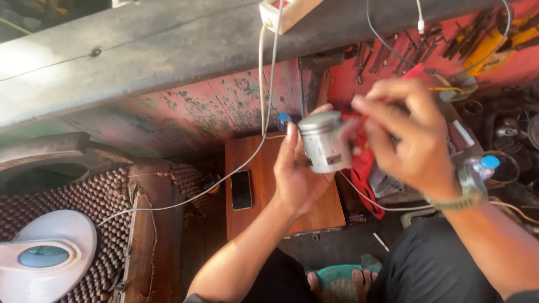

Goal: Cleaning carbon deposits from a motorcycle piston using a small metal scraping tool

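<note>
My left hand (295, 171) holds a grey metal piston (324, 143) upright between fingers and thumb, above a small wooden table (264, 179). My right hand (407, 134) is closed on a red rag (365, 165) and presses it against the piston's right side. The rag hangs down below that hand. A watch with an olive strap (463, 196) sits on my right wrist.
A dark phone (241, 189) lies on the wooden table, with a white cable (264, 84) running up to a socket strip (283, 11). Wrenches and tools (404, 53) lie on the red bench at top right. A white lamp (45, 255) sits lower left on a beaded mat (95, 196).
</note>
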